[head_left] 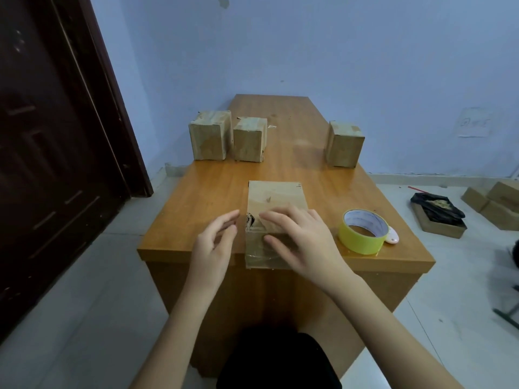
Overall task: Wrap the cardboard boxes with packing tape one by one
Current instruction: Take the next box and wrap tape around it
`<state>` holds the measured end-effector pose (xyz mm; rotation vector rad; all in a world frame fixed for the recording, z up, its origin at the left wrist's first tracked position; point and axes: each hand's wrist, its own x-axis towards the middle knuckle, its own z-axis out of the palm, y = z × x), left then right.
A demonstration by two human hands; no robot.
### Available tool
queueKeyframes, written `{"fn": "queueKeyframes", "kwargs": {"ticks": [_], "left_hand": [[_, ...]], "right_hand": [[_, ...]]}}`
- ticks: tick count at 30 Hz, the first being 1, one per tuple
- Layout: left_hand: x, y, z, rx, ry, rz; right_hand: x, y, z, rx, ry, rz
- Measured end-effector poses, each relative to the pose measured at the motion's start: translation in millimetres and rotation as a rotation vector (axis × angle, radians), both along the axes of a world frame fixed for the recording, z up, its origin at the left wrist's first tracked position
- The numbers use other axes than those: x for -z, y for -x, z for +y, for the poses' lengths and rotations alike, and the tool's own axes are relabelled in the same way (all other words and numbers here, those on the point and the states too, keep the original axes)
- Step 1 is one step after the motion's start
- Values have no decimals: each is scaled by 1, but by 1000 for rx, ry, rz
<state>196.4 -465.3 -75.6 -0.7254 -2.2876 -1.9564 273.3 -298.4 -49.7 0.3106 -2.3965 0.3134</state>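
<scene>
A cardboard box (273, 196) stands at the near edge of the wooden table (207, 192), with clear tape across its near face and a torn gap at its top left corner. My right hand (297, 237) lies on its near top edge, fingers spread over the top and thumb on the front face. My left hand (216, 242) hovers just left of the box with relaxed fingers, holding nothing. A yellow roll of packing tape (362, 231) lies flat to the right of the box.
Three more cardboard boxes stand farther back: two on the left (209, 136) (250, 140) and one on the right (344, 144). A small white and pink object (391, 235) lies beside the roll. Boxes and a black bag (436, 209) sit on the floor at right. A dark door (56, 136) is at left.
</scene>
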Motion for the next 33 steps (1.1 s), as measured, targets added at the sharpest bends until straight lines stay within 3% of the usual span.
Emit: {"fn": "queueKeyframes", "kwargs": {"ticks": [5, 11, 17, 28, 33], "left_hand": [[-9, -9, -6, 58, 49, 177], [-8, -12, -4, 44, 110, 249], [-5, -10, -4, -10, 166, 362], [-6, -6, -3, -124, 390, 797], [-7, 2, -5, -127, 465, 902]], "right_hand": [[11, 3, 3, 1, -100, 133], [13, 7, 4, 27, -171, 146], [11, 8, 1, 31, -113, 136], [8, 8, -8, 54, 31, 154], [6, 8, -10, 65, 98, 137]]}}
